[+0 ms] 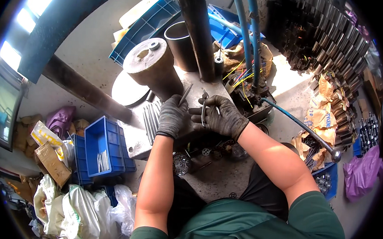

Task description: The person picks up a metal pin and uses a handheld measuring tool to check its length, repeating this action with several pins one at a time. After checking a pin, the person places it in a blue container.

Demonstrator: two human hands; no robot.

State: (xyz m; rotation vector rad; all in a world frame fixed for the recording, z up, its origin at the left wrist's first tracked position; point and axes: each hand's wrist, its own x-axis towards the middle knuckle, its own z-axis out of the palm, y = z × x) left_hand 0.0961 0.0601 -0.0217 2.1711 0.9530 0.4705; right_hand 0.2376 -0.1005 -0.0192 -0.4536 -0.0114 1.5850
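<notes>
My left hand (171,115), in a dark grey glove, is closed on a short metal rod (185,94) that points up and away. To its right, my gloved right hand (224,116) grips a pair of pliers (205,95), jaws up and curved handles between the fingers. Both hands are over the near part of a metal worktable (192,80). Several slim metal rods (150,121) lie side by side on the table, left of my left hand. Just beyond stands a thick metal cylinder (153,66) with a small ring (153,45) on top.
A dark post (198,34) and an open tube (178,37) rise behind the cylinder. A ball-ended lever (302,127) slants along the right. Blue bins (100,147) with rods and white sacks (85,209) are at left; stacked metal parts (332,36) fill the far right.
</notes>
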